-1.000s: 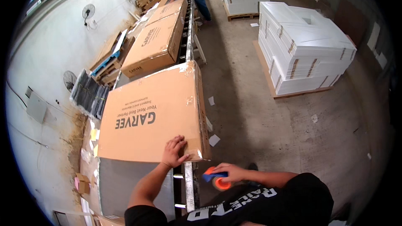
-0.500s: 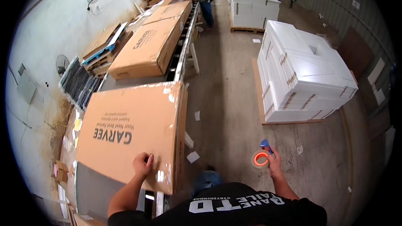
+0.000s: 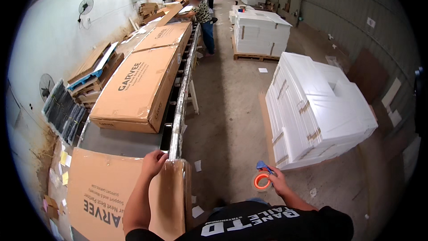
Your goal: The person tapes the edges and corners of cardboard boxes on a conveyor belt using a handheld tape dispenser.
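Note:
A large brown cardboard box (image 3: 96,169) lies flat on the conveyor in front of me, with clear tape shining near its right side. My left hand (image 3: 154,163) is over the far edge of this box, near its far right corner. Its fingers are bent together, and whatever may be between them is hidden. Off to the right, above the floor, my right hand (image 3: 277,182) is closed around a tape dispenser (image 3: 264,167) with a blue head. The dispenser carries a roll of clear tape (image 3: 262,181) on an orange core.
Farther along the conveyor (image 3: 120,139) lie more brown cartons (image 3: 138,85). A person (image 3: 204,20) stands beside its far end. White wrapped stacks (image 3: 318,111) stand on the right, another on a pallet (image 3: 256,57) beyond. Wooden boards (image 3: 91,69) are piled by the left wall.
My left hand has moved from the near part of the box's top to its far edge. The view has tilted up and shifted. My right hand still holds the tape dispenser.

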Action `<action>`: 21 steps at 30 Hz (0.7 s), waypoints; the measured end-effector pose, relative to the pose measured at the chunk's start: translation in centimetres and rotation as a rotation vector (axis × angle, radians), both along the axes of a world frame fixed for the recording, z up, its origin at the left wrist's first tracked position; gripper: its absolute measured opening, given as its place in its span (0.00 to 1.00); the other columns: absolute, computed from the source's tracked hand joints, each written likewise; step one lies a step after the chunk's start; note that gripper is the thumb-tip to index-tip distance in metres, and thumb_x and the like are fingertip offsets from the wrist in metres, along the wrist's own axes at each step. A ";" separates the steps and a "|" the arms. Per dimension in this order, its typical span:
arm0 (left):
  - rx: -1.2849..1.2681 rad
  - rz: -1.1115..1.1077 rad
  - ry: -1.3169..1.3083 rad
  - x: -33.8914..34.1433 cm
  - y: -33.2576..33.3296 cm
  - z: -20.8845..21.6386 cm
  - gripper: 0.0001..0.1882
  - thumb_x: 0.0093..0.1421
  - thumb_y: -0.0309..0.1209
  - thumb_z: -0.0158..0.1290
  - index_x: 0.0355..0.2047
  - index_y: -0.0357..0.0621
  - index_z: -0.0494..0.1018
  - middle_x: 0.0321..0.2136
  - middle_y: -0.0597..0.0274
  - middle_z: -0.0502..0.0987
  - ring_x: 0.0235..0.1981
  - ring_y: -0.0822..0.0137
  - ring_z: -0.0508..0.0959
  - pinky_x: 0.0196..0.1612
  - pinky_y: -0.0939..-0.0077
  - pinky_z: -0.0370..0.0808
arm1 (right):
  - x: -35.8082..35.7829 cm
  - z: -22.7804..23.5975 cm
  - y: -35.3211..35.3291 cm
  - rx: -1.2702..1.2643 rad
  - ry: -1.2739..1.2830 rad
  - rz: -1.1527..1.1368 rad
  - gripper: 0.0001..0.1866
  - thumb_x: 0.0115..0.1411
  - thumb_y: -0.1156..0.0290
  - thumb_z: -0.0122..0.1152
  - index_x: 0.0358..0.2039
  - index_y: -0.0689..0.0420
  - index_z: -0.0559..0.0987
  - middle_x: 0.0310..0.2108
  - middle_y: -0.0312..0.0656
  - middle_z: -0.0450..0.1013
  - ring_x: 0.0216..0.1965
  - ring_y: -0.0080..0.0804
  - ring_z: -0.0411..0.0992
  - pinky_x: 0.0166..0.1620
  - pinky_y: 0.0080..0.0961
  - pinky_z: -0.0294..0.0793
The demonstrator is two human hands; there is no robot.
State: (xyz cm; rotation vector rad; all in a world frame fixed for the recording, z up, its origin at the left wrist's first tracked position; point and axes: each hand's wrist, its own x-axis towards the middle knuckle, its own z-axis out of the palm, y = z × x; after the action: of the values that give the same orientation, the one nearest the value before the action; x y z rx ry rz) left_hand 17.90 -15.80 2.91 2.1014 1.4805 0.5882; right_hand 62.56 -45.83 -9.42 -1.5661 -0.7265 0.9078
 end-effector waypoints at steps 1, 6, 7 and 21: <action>-0.019 -0.028 -0.095 1.4 2.1 -0.1 0.15 0.61 0.42 0.58 0.35 0.42 0.80 0.27 0.52 0.81 0.29 0.52 0.81 0.35 0.64 0.77 | 1.0 0.5 1.7 0.007 0.014 -0.057 0.28 0.54 0.75 0.56 0.58 0.64 0.74 0.52 0.46 0.72 0.49 0.31 0.73 0.53 0.25 0.71; 0.238 -0.300 0.103 10.8 11.1 2.7 0.16 0.59 0.44 0.59 0.38 0.44 0.80 0.39 0.55 0.81 0.46 0.53 0.78 0.53 0.60 0.71 | 4.4 0.0 9.9 0.014 0.245 -0.209 0.28 0.55 0.76 0.55 0.59 0.67 0.72 0.49 0.45 0.75 0.49 0.31 0.74 0.53 0.25 0.72; 0.347 -0.308 0.192 11.8 13.3 2.6 0.18 0.58 0.46 0.60 0.41 0.47 0.78 0.44 0.57 0.79 0.51 0.52 0.74 0.59 0.55 0.65 | 5.5 -1.1 11.3 0.007 0.260 -0.204 0.28 0.55 0.76 0.55 0.59 0.68 0.72 0.49 0.45 0.75 0.49 0.31 0.74 0.53 0.25 0.72; 0.061 0.489 0.712 8.5 38.1 -3.2 0.54 0.54 0.55 0.61 0.72 0.45 0.46 0.72 0.48 0.48 0.73 0.46 0.48 0.70 0.41 0.47 | 17.9 -0.2 46.0 0.096 0.174 0.160 0.29 0.57 0.75 0.51 0.61 0.67 0.69 0.54 0.48 0.73 0.52 0.33 0.73 0.57 0.27 0.70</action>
State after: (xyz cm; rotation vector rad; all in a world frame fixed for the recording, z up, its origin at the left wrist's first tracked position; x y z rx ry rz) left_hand 26.36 22.31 -0.29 2.1001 2.4294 0.0158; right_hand 80.48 0.15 -9.59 -1.3407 -0.7672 1.0963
